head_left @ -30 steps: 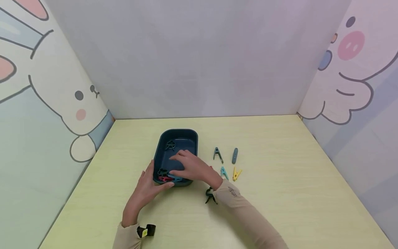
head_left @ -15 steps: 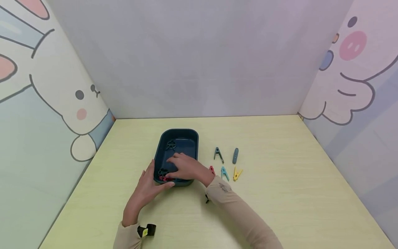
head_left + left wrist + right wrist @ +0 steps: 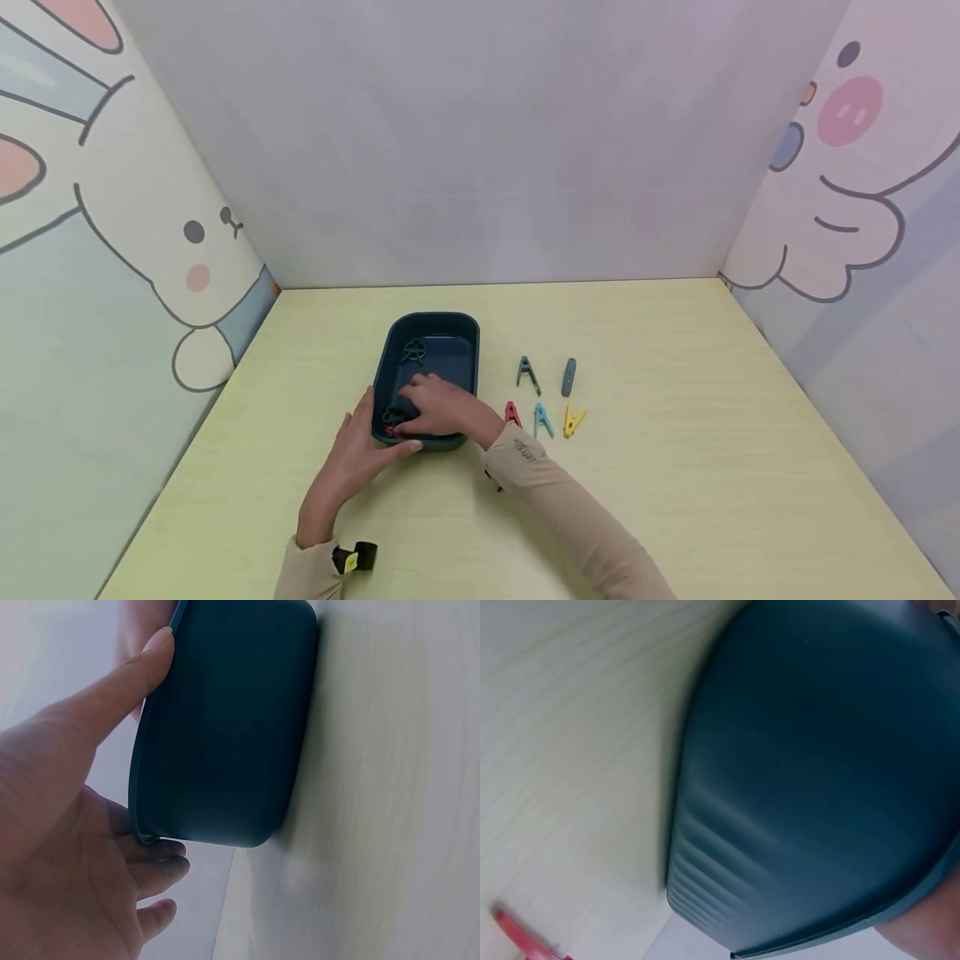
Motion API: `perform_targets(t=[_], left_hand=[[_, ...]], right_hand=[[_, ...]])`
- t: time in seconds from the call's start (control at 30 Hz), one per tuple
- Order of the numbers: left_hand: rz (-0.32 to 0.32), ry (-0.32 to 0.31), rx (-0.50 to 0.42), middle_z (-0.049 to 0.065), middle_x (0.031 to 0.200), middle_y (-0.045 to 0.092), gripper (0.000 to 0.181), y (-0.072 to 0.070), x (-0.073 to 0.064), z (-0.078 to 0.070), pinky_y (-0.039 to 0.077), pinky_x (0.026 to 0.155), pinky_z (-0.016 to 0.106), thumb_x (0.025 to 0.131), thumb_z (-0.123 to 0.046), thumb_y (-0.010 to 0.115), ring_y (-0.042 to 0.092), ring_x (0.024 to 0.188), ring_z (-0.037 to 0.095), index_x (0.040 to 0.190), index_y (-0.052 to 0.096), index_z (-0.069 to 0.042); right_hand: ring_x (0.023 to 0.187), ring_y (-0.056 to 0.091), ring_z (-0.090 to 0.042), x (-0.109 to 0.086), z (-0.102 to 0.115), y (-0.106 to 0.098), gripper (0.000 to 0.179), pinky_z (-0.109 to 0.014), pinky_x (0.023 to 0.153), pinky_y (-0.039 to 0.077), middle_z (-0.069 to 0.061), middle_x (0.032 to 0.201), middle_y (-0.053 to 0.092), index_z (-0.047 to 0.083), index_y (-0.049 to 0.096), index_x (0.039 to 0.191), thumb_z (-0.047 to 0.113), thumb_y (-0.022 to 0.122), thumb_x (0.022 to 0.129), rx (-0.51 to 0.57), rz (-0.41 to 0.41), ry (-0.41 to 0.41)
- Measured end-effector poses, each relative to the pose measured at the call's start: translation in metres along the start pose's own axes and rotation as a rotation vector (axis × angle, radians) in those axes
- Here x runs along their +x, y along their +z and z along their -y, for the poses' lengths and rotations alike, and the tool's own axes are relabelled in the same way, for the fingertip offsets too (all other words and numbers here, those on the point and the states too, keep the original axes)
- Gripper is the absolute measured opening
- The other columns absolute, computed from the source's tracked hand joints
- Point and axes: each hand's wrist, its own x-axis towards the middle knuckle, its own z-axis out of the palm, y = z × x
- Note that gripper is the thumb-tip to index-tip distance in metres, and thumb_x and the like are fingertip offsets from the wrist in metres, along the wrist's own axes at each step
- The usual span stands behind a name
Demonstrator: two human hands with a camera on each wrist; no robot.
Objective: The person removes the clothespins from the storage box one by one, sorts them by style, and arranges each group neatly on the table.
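Observation:
My left hand (image 3: 351,454) braces the near left corner of a dark blue plastic bin (image 3: 450,354). Its thumb lies along the near rim and its fingers extend up the left side; the left wrist view shows the fingertips just past the rim. Inside the bin, my right hand (image 3: 442,408) reaches low at the near end, thumb and forefinger spread apart. By its thumb lie a red clothespin (image 3: 390,432) and a dark green clip (image 3: 393,415), partly covered. Another dark green clip (image 3: 414,350) sits toward the bin's far left. The palm's underside is hidden.
Right of the bin, clothespins lie on the pale wood table: a grey-blue one (image 3: 528,375), a grey one (image 3: 568,377), a red one (image 3: 512,413), a light blue one (image 3: 543,419) and a yellow one (image 3: 573,421). Walls enclose the table's back and sides.
My right hand has moved left and slightly down inside the bin, covering a blue clothespin seen earlier. The red clothespin on the table shows more. My left hand stays at the corner.

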Motion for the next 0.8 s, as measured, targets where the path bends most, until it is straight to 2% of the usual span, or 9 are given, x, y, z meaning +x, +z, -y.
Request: perform_targets(t=[0.33, 0.6, 0.8], left_hand=[[-0.008, 0.015, 0.001, 0.031, 0.167, 0.009, 0.117, 0.000, -0.001, 0.000, 0.003, 0.121, 0.067, 0.089, -0.045, 0.081, 0.014, 0.152, 0.050, 0.161, 0.006, 0.009], [-0.015, 0.010, -0.008, 0.031, 0.167, 0.010, 0.117, 0.002, 0.000, 0.002, 0.003, 0.121, 0.067, 0.089, -0.046, 0.081, 0.014, 0.152, 0.051, 0.162, 0.007, 0.008], [-0.024, 0.031, -0.016, 0.031, 0.167, 0.010, 0.116, 0.004, 0.000, 0.002, 0.002, 0.121, 0.067, 0.089, -0.045, 0.081, 0.014, 0.152, 0.050, 0.162, 0.007, 0.006]], right_hand=[[0.117, 0.053, -0.020, 0.006, 0.004, 0.007, 0.057, -0.032, 0.098, 0.051, -0.006, 0.136, 0.058, 0.014, 0.063, 0.143, 0.047, 0.071, 0.098, -0.108, 0.012, 0.015], [0.119, 0.051, -0.019, 0.010, 0.003, 0.012, 0.057, -0.032, 0.100, 0.050, -0.005, 0.139, 0.056, 0.016, 0.063, 0.144, 0.048, 0.071, 0.097, -0.136, 0.019, 0.033], [0.116, 0.050, -0.018, 0.013, 0.003, 0.014, 0.057, -0.031, 0.098, 0.050, -0.004, 0.135, 0.055, 0.017, 0.063, 0.144, 0.048, 0.071, 0.097, -0.135, 0.024, 0.030]])
